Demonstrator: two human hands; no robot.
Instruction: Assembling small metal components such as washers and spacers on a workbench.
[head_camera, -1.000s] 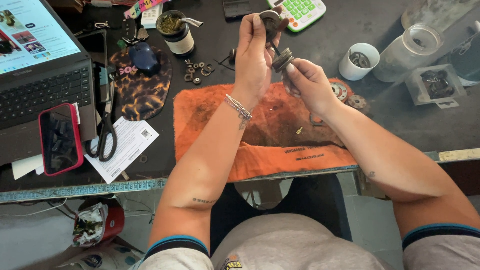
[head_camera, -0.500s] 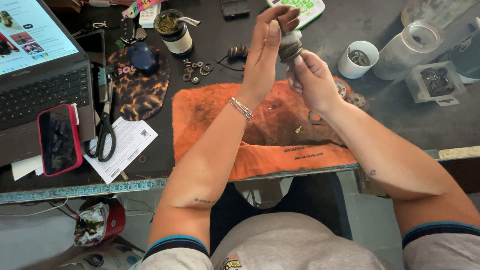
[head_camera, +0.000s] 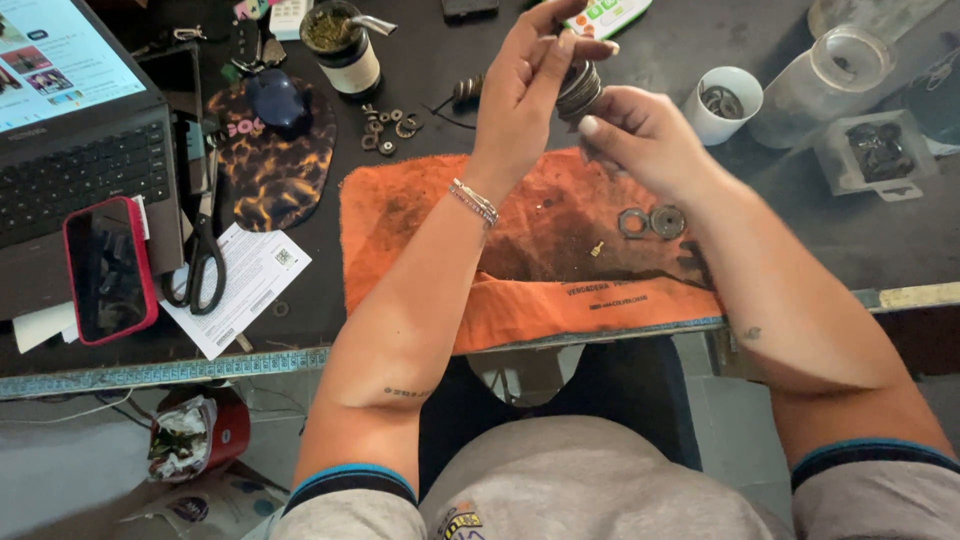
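Observation:
Both my hands are raised over the far side of an orange cloth (head_camera: 520, 250) on a dark table. My left hand (head_camera: 525, 75) pinches the top of a stack of round grey metal rings (head_camera: 578, 90). From below and the right, my right hand (head_camera: 640, 135) grips that same stack. Two loose metal washers (head_camera: 650, 220) and a small brass piece (head_camera: 596, 248) lie on the cloth under my right wrist. A bracelet is on my left wrist.
A laptop (head_camera: 70, 140) sits far left with a red-cased phone (head_camera: 108, 268), scissors (head_camera: 203, 255) and a paper slip (head_camera: 245, 285) beside it. Small nuts (head_camera: 388, 128), a cup of herb drink (head_camera: 345, 45), a white cup of rings (head_camera: 722, 103) and a clear tray (head_camera: 875, 150) stand behind.
My hands stayed together over the cloth's far edge. The dark metal part in them turned, and now shows as a stack of rings between my fingers.

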